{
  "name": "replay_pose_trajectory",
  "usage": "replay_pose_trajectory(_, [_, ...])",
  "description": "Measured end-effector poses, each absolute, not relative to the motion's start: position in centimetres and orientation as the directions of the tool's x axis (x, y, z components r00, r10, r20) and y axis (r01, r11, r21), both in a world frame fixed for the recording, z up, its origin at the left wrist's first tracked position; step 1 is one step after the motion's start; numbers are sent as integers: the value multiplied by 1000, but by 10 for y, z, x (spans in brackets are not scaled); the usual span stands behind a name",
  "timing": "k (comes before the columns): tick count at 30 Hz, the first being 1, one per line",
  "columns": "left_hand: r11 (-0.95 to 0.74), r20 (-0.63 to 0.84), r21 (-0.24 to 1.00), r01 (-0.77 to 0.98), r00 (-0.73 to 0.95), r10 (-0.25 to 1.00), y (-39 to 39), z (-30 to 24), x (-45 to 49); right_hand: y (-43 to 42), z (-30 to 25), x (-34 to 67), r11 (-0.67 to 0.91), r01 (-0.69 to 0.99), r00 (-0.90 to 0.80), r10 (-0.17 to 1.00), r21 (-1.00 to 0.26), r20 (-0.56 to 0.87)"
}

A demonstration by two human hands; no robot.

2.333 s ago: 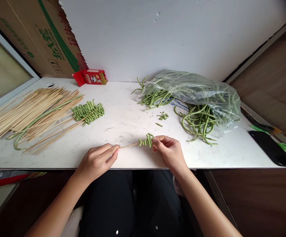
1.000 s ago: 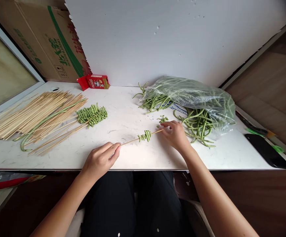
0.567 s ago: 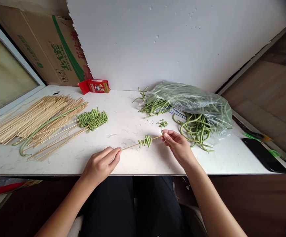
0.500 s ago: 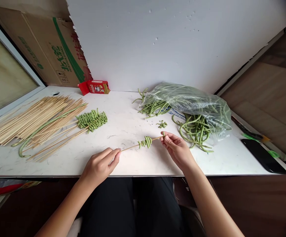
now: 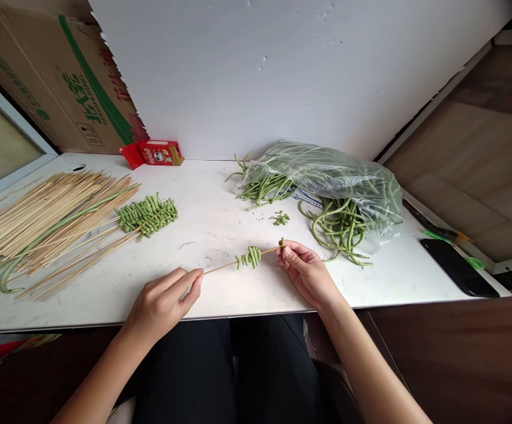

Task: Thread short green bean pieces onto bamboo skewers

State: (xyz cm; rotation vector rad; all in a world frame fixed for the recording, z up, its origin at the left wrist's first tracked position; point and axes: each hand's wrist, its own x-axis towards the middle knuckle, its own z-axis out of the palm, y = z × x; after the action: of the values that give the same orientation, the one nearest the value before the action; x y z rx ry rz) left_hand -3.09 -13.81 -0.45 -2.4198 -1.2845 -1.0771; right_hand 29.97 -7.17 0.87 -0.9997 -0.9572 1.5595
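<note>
My left hand [image 5: 163, 300] pinches one end of a thin bamboo skewer [image 5: 220, 268] above the table's front. Several short pieces of green bean [image 5: 249, 257] are threaded crosswise along its middle. At the other end, my right hand [image 5: 304, 271] is closed with thumb and fingers on a bean piece [image 5: 282, 242] at the skewer's tip. Whether the tip has pierced that piece is hard to see. To the left lies a stack of filled bean skewers [image 5: 148, 215], their bare ends pointing toward a large pile of bamboo skewers [image 5: 57, 206].
Long beans spill from a clear plastic bag [image 5: 326, 171] at the back right, with a loose bunch [image 5: 342, 227] before it. Small bean scraps [image 5: 280, 218] lie nearby. A red box [image 5: 161, 154] stands at the back, a black phone [image 5: 459, 268] at the right edge.
The camera view has shifted, sliding the scene leftward. Both hands keep their hold; the bean piece in my right hand now shows more upright at the skewer's tip.
</note>
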Motion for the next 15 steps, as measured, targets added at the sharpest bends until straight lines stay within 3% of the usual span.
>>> replay_pose_trajectory(15, [-603,667,157,782,367,649,-138,-4,-32,-73,13,299,-217,-378,-162,973,-900,-167])
